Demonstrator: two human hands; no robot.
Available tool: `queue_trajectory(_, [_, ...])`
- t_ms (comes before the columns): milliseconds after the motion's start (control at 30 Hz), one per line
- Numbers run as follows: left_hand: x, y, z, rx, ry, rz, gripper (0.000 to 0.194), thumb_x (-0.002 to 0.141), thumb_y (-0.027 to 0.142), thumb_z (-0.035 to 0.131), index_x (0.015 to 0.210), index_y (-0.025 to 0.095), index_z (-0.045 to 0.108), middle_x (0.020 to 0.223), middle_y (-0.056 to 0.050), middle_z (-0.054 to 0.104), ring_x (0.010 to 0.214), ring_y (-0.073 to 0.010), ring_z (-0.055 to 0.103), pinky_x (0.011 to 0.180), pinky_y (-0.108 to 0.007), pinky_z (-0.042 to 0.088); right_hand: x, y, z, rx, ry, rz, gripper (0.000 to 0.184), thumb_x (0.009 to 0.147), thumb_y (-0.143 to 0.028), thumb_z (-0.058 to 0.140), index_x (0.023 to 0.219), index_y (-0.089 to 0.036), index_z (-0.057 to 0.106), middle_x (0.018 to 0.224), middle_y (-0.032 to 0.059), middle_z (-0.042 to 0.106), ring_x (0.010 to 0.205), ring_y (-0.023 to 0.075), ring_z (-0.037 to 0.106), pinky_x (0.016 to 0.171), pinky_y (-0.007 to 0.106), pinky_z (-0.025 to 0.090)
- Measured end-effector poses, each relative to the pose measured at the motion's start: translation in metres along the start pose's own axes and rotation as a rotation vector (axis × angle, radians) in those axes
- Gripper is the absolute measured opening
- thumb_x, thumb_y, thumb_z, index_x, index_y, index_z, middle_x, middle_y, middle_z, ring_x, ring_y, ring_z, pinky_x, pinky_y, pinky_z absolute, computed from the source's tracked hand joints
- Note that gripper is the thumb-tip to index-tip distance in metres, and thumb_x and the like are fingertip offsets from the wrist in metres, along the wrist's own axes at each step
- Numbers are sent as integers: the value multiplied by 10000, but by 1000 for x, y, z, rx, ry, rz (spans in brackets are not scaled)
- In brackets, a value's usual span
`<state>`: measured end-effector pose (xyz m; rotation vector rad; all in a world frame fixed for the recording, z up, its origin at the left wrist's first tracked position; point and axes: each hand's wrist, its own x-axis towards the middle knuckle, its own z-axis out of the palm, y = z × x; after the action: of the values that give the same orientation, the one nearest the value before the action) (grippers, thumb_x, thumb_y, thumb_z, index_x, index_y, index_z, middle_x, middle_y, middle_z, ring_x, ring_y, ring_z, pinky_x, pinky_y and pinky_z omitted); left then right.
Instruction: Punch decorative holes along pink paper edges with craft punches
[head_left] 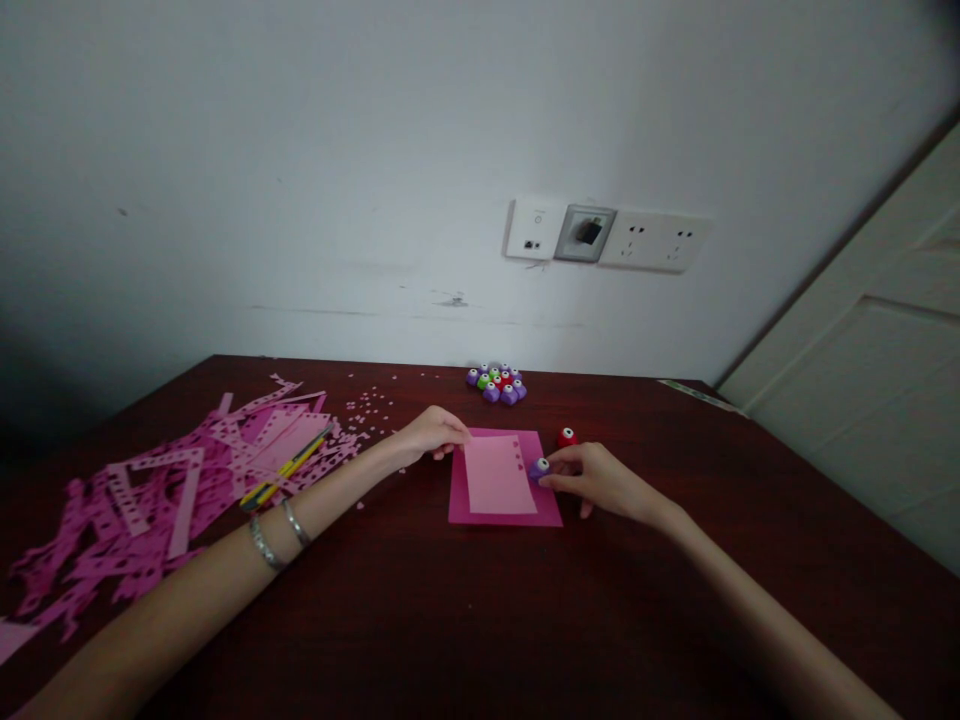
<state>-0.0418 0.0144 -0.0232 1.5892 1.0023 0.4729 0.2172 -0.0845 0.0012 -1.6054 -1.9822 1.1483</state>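
My left hand (433, 433) presses on the top left corner of a pale pink paper sheet (496, 476), its fingertips on the paper. That sheet lies on a larger magenta card (505, 516). Small heart-shaped marks run down the sheet's right side. My right hand (596, 480) grips a purple craft paper punch (538, 469) at the sheet's right edge. Just beyond my right fingers stands a red craft punch (567, 437), apart from the hand.
Pink paper offcuts (161, 490) and yellow pencils (283, 472) lie at the left of the dark wooden table (697, 560). Small hearts (367, 408) are scattered behind them. Several coloured punches (495, 385) are clustered at the back, below a wall socket panel (607, 236).
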Motion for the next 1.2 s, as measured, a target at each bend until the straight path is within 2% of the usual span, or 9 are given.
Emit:
queue_trajectory(867, [4,-6,2,-13,3,-11,142,683,249,622,737,126,667,441,38,456,375,-46,350,397,-218,246,1,0,4,-38,1,-25,338,764,-426,592,933,-141,657,769,43,600,566,98,542,351,151,495])
queue_trajectory(1200, [-1,1,9,40,25,9,125,698,223,589,741,118,640,451,44,472,362,-47,366,378,-209,243,-1,-2,7,-88,-23,-93,302,786,-414,564,934,-162,638,791,38,579,584,106,549,374,169,506])
